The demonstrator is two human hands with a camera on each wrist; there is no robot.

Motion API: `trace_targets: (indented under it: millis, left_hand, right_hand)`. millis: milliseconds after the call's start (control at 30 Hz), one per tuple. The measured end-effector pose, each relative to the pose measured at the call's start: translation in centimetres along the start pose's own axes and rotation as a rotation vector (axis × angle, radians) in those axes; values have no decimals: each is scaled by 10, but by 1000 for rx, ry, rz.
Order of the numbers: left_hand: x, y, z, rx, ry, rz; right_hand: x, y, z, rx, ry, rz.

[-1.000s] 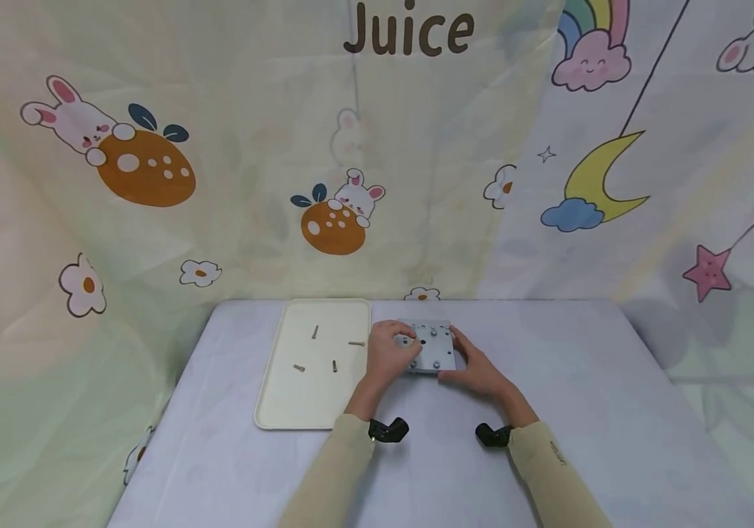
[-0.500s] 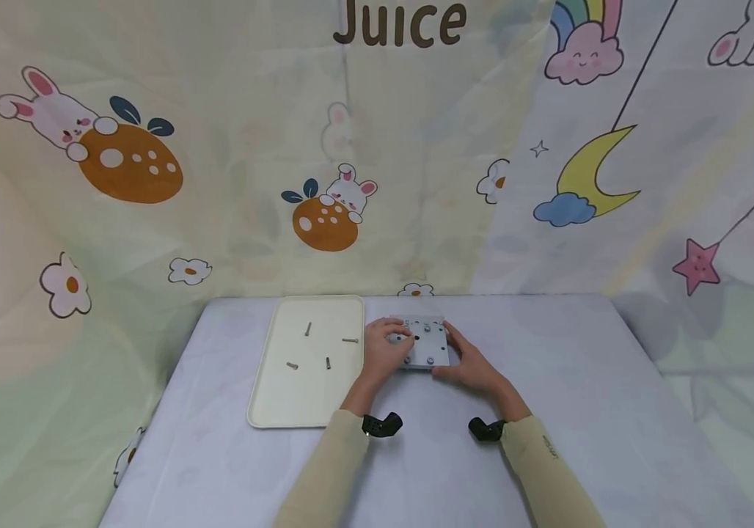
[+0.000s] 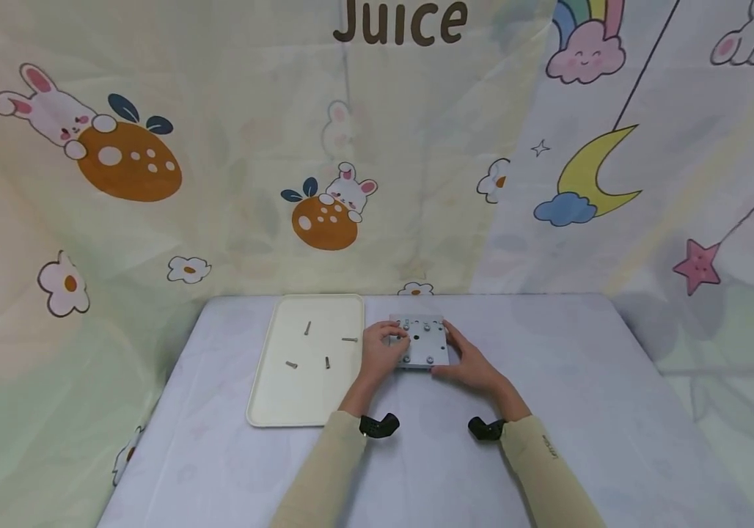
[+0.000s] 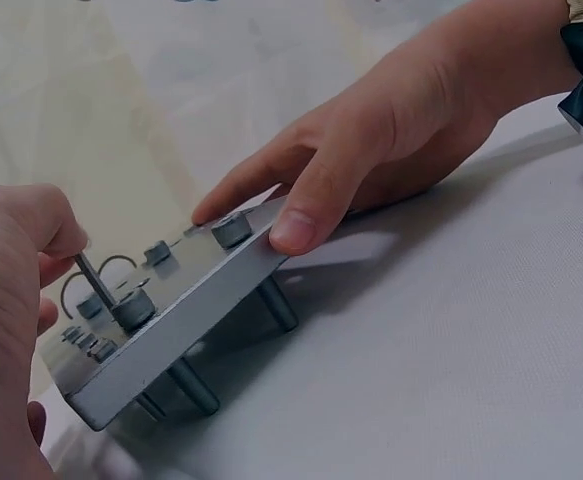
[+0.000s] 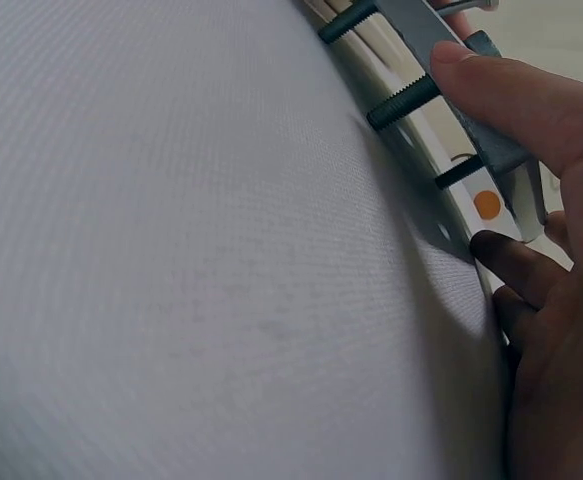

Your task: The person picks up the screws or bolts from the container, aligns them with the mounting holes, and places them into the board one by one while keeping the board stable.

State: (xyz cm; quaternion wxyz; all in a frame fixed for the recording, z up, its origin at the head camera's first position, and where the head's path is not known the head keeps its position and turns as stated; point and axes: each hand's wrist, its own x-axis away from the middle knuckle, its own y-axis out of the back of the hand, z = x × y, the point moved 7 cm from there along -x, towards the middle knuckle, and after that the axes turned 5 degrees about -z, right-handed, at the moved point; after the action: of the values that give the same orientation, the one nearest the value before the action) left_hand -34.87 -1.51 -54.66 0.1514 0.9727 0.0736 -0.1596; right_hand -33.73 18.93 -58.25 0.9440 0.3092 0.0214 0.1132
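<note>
A grey metal plate point(image 3: 433, 345) with holes and several socket-head bolts lies on the table. Threaded bolt ends point(image 5: 403, 104) stick out beneath it and hold it off the cloth. My left hand point(image 3: 379, 353) is over the plate's left part. In the left wrist view its fingertips pinch a thin screw point(image 4: 95, 280), which stands slanted beside a bolt head point(image 4: 134, 308); whether its lower end sits in a hole is hidden. My right hand point(image 3: 474, 365) grips the plate's right side, the thumb point(image 4: 296, 229) on the near edge and fingers at the far side.
Left of the plate lies a cream tray point(image 3: 284, 403). Several loose screws lie apart in it, one screw point(image 3: 349, 339) near its right rim. A white cloth covers the table point(image 3: 430, 469). A printed curtain point(image 3: 245, 169) hangs behind.
My left fingertips have shifted slightly left over the plate, and more of its upper bolts show. The right hand keeps its hold. The head view has shifted a little.
</note>
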Motion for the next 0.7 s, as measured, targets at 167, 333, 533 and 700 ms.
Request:
trace_targets:
  millis: [167, 333, 533, 700]
  left_hand:
    - [0, -1, 2, 7, 4, -6]
    - [2, -2, 3, 4, 8, -6]
    - [5, 4, 0, -8, -9, 3]
    - [6, 10, -3, -10, -31, 15]
  right_hand:
    - [0, 0, 1, 1, -6, 3]
    - [1, 0, 1, 2, -12, 0]
    - [2, -1, 3, 11, -8, 0]
    - [1, -1, 0, 23, -6, -7]
